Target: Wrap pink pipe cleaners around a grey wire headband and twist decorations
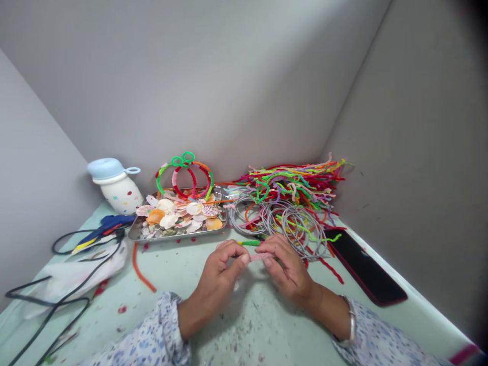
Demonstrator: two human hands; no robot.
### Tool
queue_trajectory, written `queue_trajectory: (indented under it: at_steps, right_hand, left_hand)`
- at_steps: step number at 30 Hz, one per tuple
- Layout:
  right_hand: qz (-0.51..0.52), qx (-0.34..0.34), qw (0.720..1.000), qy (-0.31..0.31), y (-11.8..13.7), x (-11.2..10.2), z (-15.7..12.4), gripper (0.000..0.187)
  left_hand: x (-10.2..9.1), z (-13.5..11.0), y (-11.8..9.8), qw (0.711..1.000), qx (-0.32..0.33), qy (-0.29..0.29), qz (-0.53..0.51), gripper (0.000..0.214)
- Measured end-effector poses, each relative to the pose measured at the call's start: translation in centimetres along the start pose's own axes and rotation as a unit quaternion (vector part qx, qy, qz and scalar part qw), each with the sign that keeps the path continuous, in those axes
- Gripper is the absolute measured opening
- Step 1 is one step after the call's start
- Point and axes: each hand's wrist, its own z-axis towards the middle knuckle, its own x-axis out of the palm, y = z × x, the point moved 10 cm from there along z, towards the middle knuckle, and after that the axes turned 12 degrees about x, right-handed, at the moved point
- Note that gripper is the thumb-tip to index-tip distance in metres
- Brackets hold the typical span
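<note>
Between my two hands, low over the middle of the table, runs a short pink stretch of pipe cleaner (pixel 258 257). My left hand (pixel 225 267) pinches its left end between thumb and fingertips. The right end sits in the pinch of my right hand (pixel 286 269). Just behind the fingers a green piece of pipe cleaner (pixel 249 243) shows; whether it joins the pink part is hidden by my fingers. Beyond my right hand lie several grey wire rings (pixel 297 223), mixed with loose pipe cleaners.
A metal tray (pixel 179 237) of shells stands at the back, with hoops wrapped in coloured pipe cleaner (pixel 193 178) on it. Behind the rings is a pipe cleaner pile (pixel 293 183). A phone (pixel 368 267) lies right; a white bottle (pixel 121 193), pliers (pixel 101 229) and black cable (pixel 63 300) are left.
</note>
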Motion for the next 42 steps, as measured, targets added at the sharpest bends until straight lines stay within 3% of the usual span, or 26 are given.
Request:
queue_trajectory:
  at_steps: [4,8,16,27,33,42]
  right_hand:
    - [-0.013,0.026,0.997,-0.067,-0.9,-1.6,-0.1,0.033]
    - [-0.047,0.074,0.987,-0.137,-2.4,-2.9,-0.1,0.038]
    - [-0.02,0.15,0.985,-0.083,-4.3,-1.3,0.4,0.017]
    - [0.159,0.307,0.938,-0.041,-8.2,0.5,-0.8,0.032]
    - [0.205,0.321,0.924,-0.016,-8.5,1.2,-0.9,0.041]
    - [0.196,0.324,0.925,-0.02,-8.8,1.4,-0.8,0.041]
  left_hand:
    - [-0.7,-0.1,1.1,0.993,-0.049,-0.047,-0.101,0.019]
    - [-1.7,0.5,1.6,0.957,-0.078,-0.129,-0.247,0.017]
    - [-1.1,0.6,3.6,0.84,-0.163,-0.217,-0.47,0.01]
    - [0.2,-0.2,6.2,0.79,-0.226,-0.21,-0.53,0.01]
    - [0.0,-0.4,7.3,0.761,-0.255,-0.249,-0.543,0.017]
    - [-0.3,-0.6,7.7,0.766,-0.271,-0.259,-0.521,0.02]
